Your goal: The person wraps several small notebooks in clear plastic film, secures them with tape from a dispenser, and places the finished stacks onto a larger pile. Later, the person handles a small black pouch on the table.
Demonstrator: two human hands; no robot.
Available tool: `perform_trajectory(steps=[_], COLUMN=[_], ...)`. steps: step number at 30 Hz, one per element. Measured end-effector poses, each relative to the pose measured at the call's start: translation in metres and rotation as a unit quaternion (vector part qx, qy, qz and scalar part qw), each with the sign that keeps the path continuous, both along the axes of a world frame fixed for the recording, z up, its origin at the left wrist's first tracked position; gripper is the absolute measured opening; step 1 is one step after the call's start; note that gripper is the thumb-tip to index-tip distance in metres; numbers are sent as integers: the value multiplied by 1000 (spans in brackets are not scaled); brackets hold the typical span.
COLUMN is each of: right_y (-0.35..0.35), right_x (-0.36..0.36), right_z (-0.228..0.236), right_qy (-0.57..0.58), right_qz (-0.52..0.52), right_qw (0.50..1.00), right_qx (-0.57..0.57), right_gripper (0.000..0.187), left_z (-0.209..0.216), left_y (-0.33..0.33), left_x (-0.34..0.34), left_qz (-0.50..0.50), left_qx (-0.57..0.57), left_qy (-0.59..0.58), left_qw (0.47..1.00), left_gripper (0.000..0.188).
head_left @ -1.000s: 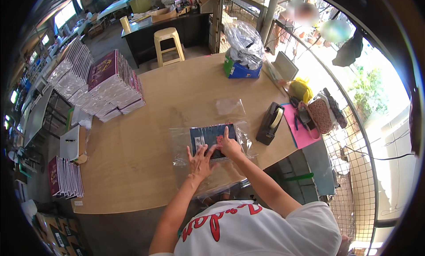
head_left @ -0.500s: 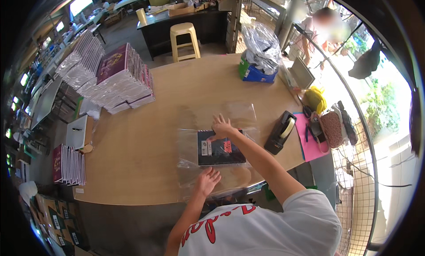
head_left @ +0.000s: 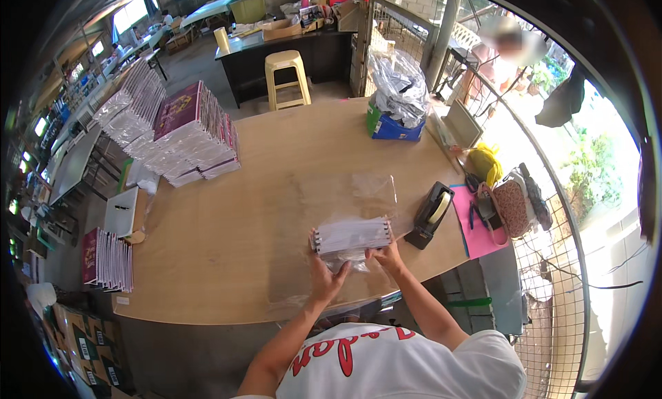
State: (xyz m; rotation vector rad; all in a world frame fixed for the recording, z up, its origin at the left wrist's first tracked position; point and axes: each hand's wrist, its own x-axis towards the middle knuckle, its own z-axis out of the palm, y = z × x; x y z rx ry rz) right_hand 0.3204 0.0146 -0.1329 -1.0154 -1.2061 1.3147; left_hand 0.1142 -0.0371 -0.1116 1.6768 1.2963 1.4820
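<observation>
Notebooks (head_left: 352,235) are held edge-up, long axis running left to right.

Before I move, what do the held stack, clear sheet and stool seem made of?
Held stack: apparently paper, matte white, with thin layered edges.
Clear sheet: likely thin plastic film, glossy, see-through with glints.
Stool: probably moulded plastic, smooth cream, no joints discernible.

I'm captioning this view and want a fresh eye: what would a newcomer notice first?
Probably the tall stacks of purple-covered books at the far left of the table. Next, at the near middle, the white-paged bundle held between the left hand and right hand, with clear plastic spread beyond it. To their right, the black tape dispenser stands beside a bright pink sheet.
</observation>
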Motion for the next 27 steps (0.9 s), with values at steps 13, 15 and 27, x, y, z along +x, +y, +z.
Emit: perform_trajectory(steps=[13,15,27], right_y=[-37,-32,-21], right_x=[-42,-40,-26], right_z=[205,195,222], right_qy=[-561,-556,-445], right_qz=[13,16,63], right_qw=[748,733,805], right_qx=[354,391,388], right_gripper=[43,29,14], left_z=[227,182,37], left_y=[89,86,4], left_x=[-39,-55,3], left_qz=[-120,-73,120], left_qx=[-118,-35,126], left_qy=[564,396,78], left_qw=[808,914,982], left_gripper=[83,84,63])
